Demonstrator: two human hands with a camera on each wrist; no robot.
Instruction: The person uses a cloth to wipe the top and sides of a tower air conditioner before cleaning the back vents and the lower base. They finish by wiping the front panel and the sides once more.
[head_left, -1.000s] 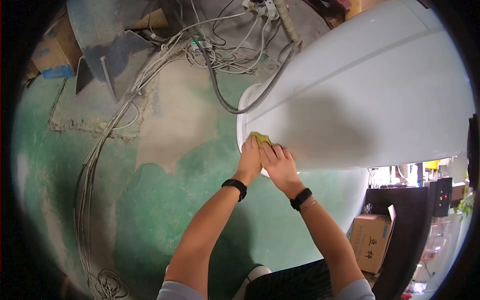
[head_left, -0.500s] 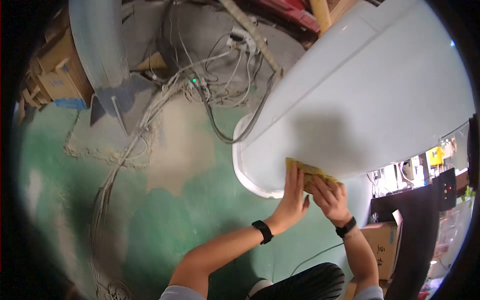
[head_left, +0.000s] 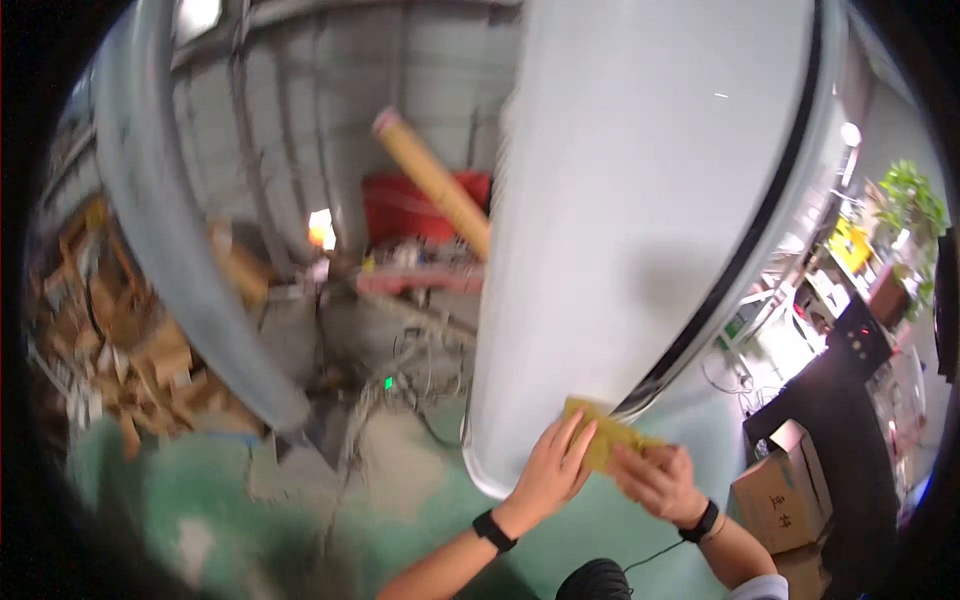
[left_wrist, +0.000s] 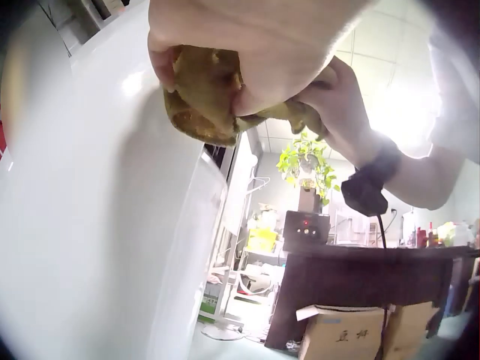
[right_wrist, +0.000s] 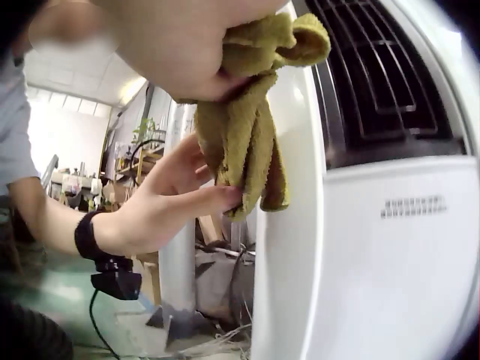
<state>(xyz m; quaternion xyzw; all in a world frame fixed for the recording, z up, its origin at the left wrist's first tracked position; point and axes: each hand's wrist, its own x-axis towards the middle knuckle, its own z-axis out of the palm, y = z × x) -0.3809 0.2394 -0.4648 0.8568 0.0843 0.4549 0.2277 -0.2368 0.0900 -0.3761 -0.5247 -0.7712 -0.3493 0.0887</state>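
Observation:
A yellow-green cloth (head_left: 607, 440) is held between both hands, in front of the lower side of a tall white floor-standing air conditioner (head_left: 620, 210). My left hand (head_left: 545, 475) grips the cloth's left part, its thumb on the near face in the right wrist view. The right hand (head_left: 660, 485) holds the bunched right part, with folds hanging below it in the right wrist view. Close beside the cloth runs the unit's edge with a black grille (right_wrist: 382, 82). In the left wrist view the cloth (left_wrist: 202, 97) is folded under the left fingers.
A grey pillar (head_left: 190, 230) and a heap of cardboard (head_left: 140, 360) stand at the left. Cables (head_left: 420, 370) lie on the floor behind the unit. At the right are a cardboard box (head_left: 785, 495) and a dark desk (head_left: 850, 430).
The head view has tilted up, showing more of the unit and the wall behind. Both hands have moved with the cloth from the unit's base corner toward its right edge; the cloth is spread wider.

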